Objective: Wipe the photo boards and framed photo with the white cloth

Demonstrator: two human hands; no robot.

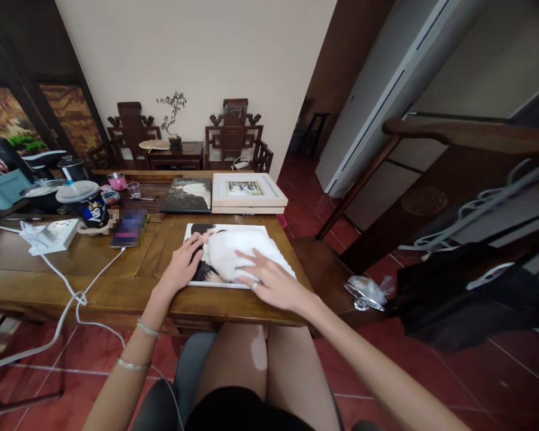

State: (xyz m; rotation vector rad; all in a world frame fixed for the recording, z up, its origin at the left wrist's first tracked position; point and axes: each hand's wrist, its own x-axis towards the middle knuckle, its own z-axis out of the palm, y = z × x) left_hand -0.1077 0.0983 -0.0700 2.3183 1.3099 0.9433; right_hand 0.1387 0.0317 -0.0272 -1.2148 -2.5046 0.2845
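A white-edged photo panel (199,276) with a picture of a couple lies flat on the wooden table in front of me. A fluffy white cloth (227,251) covers much of its middle and right side. My right hand (265,276) rests on the cloth with its fingers spread, pressing from above. My left hand (186,258) lies on the panel's left side, fingers stretched out over the print and touching it. I cannot tell whether the left fingertips also touch the cloth.
Behind the panel lie a dark photo panel (187,196) and a stack of white frames (278,197). To the left are a phone (128,230), a lidded cup (83,200) and a power strip (56,234), with cables hanging over the table's front edge. A wooden chair (424,200) stands at right.
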